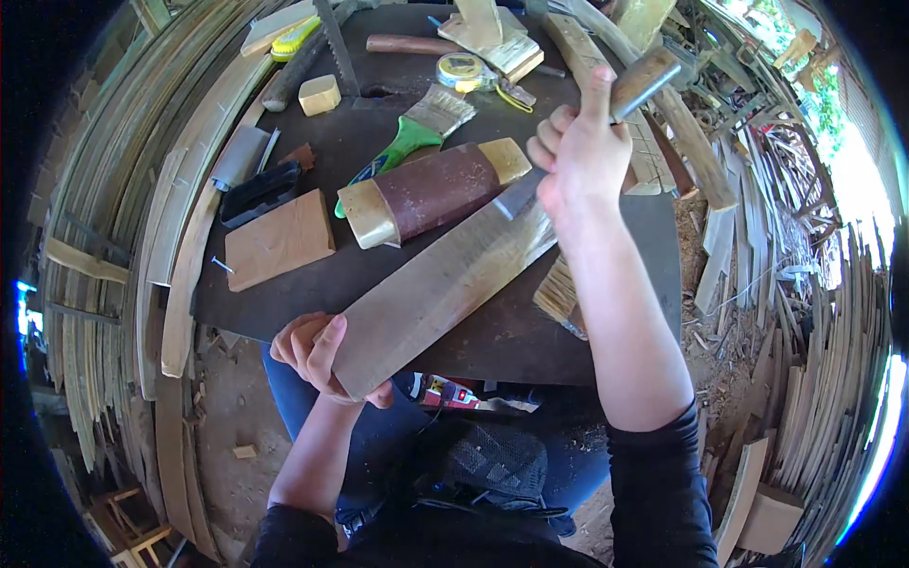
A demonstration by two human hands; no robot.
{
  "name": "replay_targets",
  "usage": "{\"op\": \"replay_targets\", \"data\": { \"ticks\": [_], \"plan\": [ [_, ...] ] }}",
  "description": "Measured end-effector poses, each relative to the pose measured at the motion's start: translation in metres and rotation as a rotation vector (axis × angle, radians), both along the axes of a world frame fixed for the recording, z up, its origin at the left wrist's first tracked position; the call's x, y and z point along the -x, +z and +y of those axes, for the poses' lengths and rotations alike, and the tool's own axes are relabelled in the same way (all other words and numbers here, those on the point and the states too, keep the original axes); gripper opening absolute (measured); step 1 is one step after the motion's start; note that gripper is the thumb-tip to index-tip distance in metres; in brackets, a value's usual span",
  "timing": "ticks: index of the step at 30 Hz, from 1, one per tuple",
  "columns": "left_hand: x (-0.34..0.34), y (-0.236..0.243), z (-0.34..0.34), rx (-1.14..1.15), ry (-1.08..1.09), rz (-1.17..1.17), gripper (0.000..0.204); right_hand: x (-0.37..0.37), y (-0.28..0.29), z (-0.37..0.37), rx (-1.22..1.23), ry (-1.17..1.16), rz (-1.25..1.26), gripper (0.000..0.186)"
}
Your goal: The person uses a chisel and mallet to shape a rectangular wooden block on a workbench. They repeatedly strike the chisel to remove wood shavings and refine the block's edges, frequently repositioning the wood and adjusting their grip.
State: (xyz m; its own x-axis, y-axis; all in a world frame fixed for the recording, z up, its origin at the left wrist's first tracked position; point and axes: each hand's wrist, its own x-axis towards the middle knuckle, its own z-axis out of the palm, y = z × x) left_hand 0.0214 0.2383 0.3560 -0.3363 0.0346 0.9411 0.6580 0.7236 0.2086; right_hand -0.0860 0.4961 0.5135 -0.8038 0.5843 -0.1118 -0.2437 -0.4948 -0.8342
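Left hand: the left hand [317, 355] is gripping the near end of a long flat wooden plank [436, 289], fingers curled round its edge, bracing it against the dark worktable [312, 279].
Right hand: the right hand [578, 156] is closing round the wooden handle of a metal-bladed tool [606, 118], thumb raised along the handle.
Plank position: it is lying diagonally, near end at the table's front edge, far end under the blade.
Step in hand: judged to be shaving or scraping the plank's far end; the blade is meeting the wood just below the right fist.
Next move calls for: probably a steady hold from the left hand while the blade is being drawn along the grain.
Nearby: a sandpaper-wrapped block [431, 194] is lying just beside the plank; a green-handled brush [412, 137], a tape measure [461, 71] and a flat wood offcut [277, 239] are sitting further off.
Hard to make out: the blade's edge is being hidden by the fist; a brush-like thing [559, 295] is showing only partly behind the right forearm.
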Motion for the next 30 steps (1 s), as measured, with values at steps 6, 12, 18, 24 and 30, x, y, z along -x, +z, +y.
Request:
{"op": "replay_targets", "data": {
  "ticks": [6, 12, 18, 24, 30],
  "plan": [
    [-0.004, 0.004, -0.001, 0.079, 0.018, -0.046, 0.086, -0.009, -0.006, -0.013, -0.131, 0.023, 0.108, 0.05],
    [-0.001, 0.003, 0.004, 0.046, 0.014, -0.023, 0.082, -0.009, -0.014, -0.019, -0.039, 0.059, 0.069, 0.039],
    [-0.004, 0.003, 0.0, 0.043, 0.019, -0.078, 0.086, -0.009, -0.015, -0.005, -0.117, 0.067, 0.106, 0.036],
    [-0.003, -0.001, -0.001, 0.035, 0.009, -0.039, 0.093, -0.013, -0.008, 0.001, -0.094, -0.009, 0.135, 0.037],
    [-0.002, -0.003, -0.004, 0.019, 0.019, -0.05, 0.087, -0.006, -0.013, 0.007, -0.03, -0.017, 0.115, 0.037]
  ]
}}
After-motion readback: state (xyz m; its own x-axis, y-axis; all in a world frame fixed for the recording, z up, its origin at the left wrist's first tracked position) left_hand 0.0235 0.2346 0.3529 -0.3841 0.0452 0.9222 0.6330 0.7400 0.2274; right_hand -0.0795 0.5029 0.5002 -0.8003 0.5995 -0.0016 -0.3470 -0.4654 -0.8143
